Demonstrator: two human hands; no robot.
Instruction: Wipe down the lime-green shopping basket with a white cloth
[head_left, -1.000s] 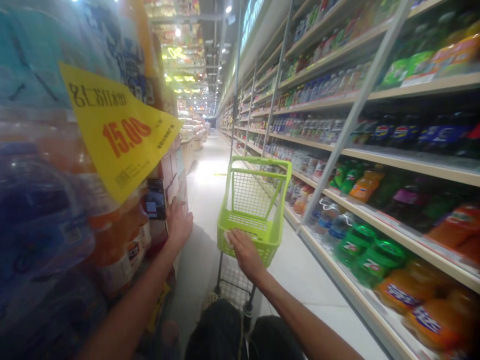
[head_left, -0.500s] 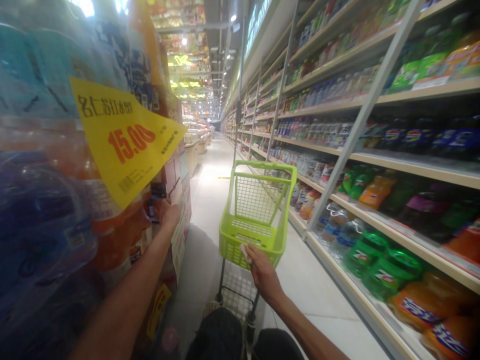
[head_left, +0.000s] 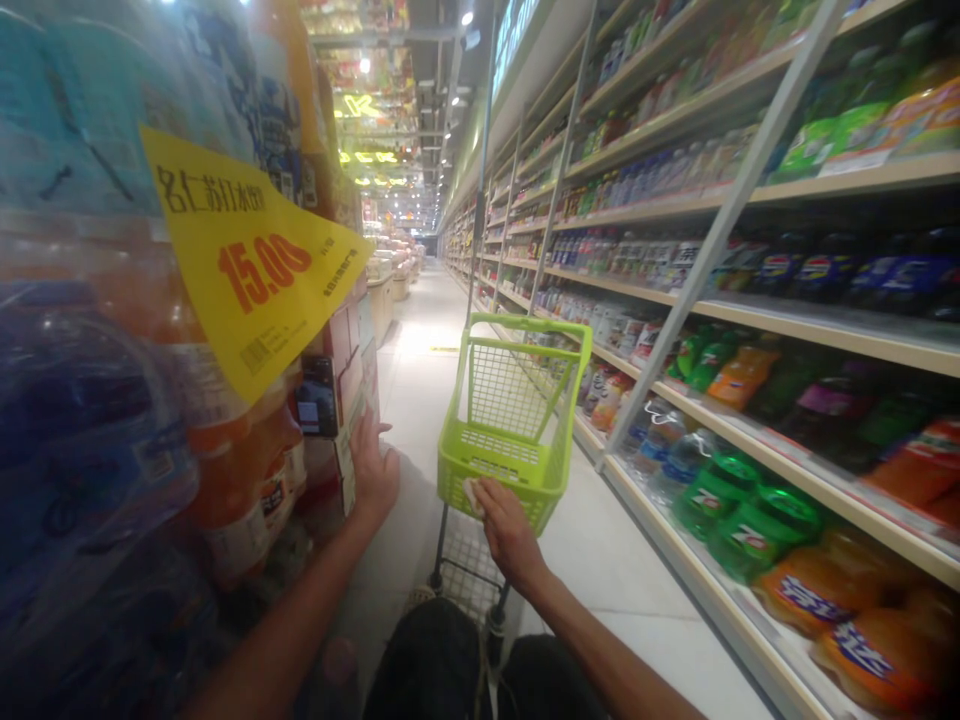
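Observation:
My left hand (head_left: 375, 470) reaches out to the stacked goods on the left. Its fingers are stretched up flat against a pale carton (head_left: 358, 375). A small dark device with a lit screen (head_left: 316, 396) sits just left of that hand; I cannot tell whether the hand touches it. My right hand (head_left: 507, 528) lies on the near rim of a lime-green cart basket (head_left: 517, 400). Its fingers are curled over a small white cloth (head_left: 472, 494) pressed on the rim.
A yellow price sign reading 15.00 (head_left: 247, 260) hangs over wrapped bottle packs (head_left: 90, 430) on the left. Drink shelves (head_left: 750, 300) run along the right. A pale aisle floor (head_left: 420, 340) stretches ahead. My dark trousers (head_left: 450, 665) show at the bottom.
My left hand drew in against the stack, then came back out with its fingers flat on the carton. My right hand stayed on the basket rim with the cloth.

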